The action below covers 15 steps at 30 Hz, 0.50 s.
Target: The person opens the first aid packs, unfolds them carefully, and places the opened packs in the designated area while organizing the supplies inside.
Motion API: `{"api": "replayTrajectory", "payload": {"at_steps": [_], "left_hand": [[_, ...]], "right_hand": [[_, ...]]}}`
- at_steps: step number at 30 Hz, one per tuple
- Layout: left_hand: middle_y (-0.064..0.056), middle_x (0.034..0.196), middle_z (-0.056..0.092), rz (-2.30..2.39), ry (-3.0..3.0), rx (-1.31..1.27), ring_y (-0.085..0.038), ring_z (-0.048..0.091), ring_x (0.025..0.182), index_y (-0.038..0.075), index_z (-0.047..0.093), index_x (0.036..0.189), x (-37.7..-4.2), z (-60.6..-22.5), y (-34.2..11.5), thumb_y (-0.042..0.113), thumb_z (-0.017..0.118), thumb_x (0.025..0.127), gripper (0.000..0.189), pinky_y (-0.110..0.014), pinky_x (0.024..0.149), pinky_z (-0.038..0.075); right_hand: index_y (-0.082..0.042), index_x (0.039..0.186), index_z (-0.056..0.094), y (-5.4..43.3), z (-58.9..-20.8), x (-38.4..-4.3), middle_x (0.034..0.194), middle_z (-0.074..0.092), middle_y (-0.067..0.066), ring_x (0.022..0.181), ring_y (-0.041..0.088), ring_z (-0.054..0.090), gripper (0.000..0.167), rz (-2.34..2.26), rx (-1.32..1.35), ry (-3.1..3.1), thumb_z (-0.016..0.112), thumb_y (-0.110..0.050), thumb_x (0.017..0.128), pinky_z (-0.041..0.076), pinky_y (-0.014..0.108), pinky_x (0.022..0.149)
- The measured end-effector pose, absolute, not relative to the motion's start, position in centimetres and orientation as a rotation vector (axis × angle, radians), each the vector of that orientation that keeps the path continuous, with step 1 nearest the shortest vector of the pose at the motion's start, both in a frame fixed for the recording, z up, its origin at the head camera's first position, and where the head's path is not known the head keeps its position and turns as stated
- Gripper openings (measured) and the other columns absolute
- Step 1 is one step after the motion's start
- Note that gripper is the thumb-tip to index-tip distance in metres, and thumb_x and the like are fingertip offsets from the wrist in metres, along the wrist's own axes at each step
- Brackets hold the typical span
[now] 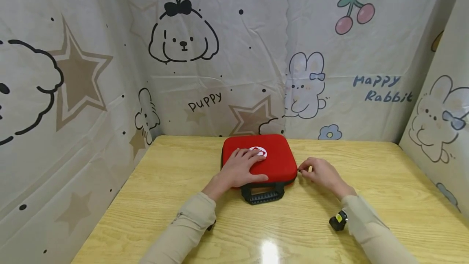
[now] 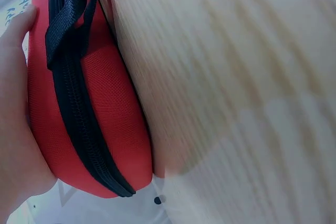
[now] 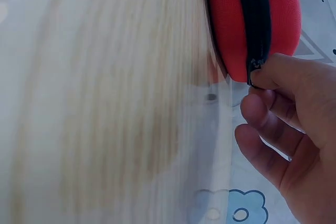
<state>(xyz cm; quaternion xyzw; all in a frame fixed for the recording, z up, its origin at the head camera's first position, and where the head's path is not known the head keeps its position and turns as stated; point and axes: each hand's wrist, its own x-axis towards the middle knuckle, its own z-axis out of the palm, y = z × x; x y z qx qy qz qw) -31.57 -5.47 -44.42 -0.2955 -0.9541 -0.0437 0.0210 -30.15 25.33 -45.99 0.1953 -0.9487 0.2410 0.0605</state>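
Red case (image 1: pixel 280 163) flat on the wooden table (image 1: pixel 176 170)
The left hand (image 1: pixel 239 170) rests spread across its top, presumably steadying it; the right hand (image 1: pixel 324 173) pinches the zipper pull (image 3: pixel 255 64).

Red-and-white emblem (image 1: pixel 261 149) partly hidden under left hand (image 1: pixel 238 168); zipper pull (image 3: pixel 252 73) mostly covered by right hand (image 1: pixel 324 173); left sleeve (image 1: pixel 185 225), right sleeve (image 1: pixel 373 227) cut off near side.

the head view looks forward-down; close wrist views share the case (image 1: pixel 277 162).
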Motion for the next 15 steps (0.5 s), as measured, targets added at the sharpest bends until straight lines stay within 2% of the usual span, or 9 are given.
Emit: {"api": "replayTrajectory", "payload": {"at_steps": [15], "left_hand": [[0.003, 0.159, 0.034, -0.143, -2.958, -0.799, -0.025, 0.032, 0.142, 0.034, 0.040, 0.151, -31.3, -44.6, -4.4, 0.078, 0.043, 0.087, 0.078, -0.053, 0.120, 0.020]], "right_hand": [[-0.008, 0.094, 0.075, 25.0, -45.8, -28.9, 0.081, 0.067, -0.002, 0.055, 0.003, 0.051, 0.008, 0.772, 0.700, -2.878, 0.070, -0.009, 0.088, 0.046, 0.021, 0.053]]}}
